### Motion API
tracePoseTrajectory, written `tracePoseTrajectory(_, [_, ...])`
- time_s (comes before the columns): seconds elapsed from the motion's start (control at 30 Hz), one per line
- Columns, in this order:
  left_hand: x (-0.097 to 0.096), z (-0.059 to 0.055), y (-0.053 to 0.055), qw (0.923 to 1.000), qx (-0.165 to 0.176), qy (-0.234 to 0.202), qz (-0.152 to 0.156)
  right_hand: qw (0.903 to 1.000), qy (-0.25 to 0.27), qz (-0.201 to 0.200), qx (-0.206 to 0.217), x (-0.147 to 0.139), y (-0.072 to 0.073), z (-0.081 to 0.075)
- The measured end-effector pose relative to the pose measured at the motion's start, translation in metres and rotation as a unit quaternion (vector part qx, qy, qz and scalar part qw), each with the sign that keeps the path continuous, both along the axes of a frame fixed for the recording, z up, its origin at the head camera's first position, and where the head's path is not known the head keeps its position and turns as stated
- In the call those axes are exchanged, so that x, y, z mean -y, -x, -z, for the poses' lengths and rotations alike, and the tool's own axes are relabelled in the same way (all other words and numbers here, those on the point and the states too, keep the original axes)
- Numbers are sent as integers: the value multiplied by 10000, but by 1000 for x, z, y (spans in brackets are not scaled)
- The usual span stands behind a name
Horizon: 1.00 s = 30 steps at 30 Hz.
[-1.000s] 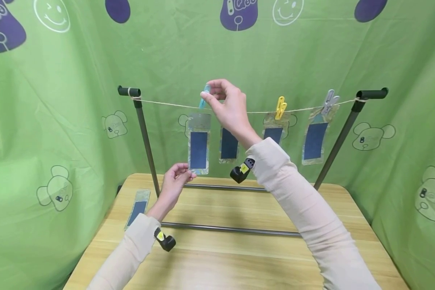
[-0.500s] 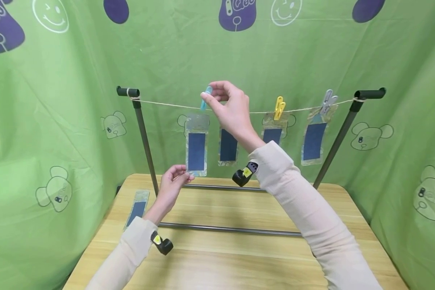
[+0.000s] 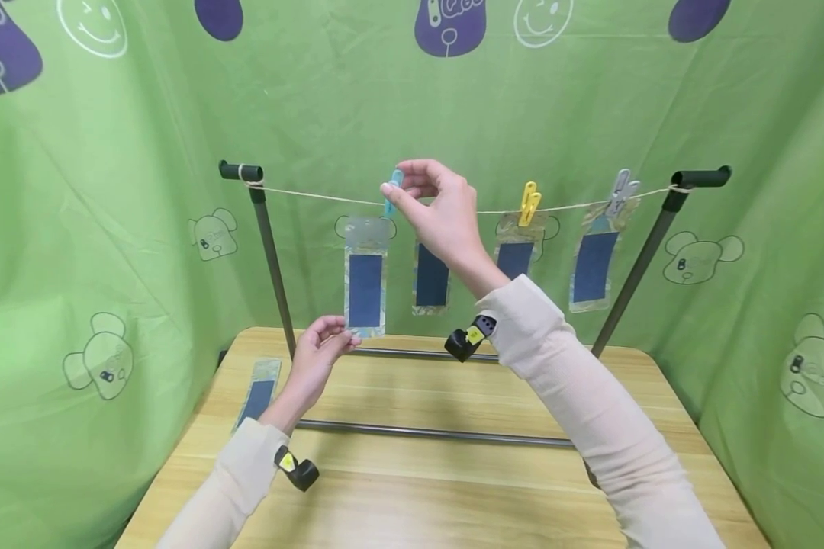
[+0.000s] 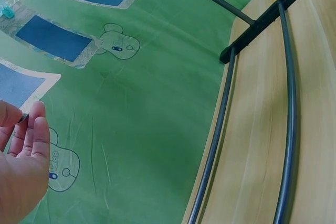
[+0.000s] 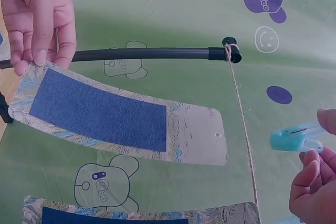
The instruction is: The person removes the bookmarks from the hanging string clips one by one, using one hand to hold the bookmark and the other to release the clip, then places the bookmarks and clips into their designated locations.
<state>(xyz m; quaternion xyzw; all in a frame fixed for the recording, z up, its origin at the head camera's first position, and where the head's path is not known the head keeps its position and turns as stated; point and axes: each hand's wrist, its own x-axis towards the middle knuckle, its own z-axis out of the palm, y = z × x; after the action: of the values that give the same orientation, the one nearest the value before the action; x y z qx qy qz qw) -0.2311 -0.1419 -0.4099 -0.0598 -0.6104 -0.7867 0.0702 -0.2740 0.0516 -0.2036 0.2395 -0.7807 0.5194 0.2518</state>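
My left hand (image 3: 312, 358) pinches a lower corner of a patterned strip with a blue panel (image 3: 365, 290), upright in the head view. The right wrist view shows the strip (image 5: 100, 111) bowed, with a small hole near its plain end, apart from the string (image 5: 243, 119). My right hand (image 3: 446, 213) pinches a light blue clothespin (image 3: 394, 183) between thumb and fingers, close above the strip's top right corner. A second strip (image 3: 432, 278) hangs behind my right hand, its top hidden in the head view; a teal clothespin (image 4: 7, 11) shows at its top in the left wrist view.
The string runs between two dark posts (image 3: 272, 259) over the wooden table (image 3: 412, 496). Two more strips hang at the right, under a yellow clothespin (image 3: 530, 204) and a grey clothespin (image 3: 622, 192). Another strip (image 3: 257, 396) lies at the table's left. Green curtain (image 3: 329, 99) surrounds everything.
My left hand has shifted left and slightly down with the strip. My right hand, still pinching the light blue clothespin, has moved slightly right and down.
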Motion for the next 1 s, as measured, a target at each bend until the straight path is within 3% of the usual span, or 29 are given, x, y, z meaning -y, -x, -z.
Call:
tracePoseTrajectory(0.53, [3,-3,-10,9996,-170,-178,113,9991,320,-241,118,-16,-10,5])
tracePoseTrajectory(1.0, [4,1,-14,9997,-118,-193,40,9973,571,-143,434,-38,-20,16])
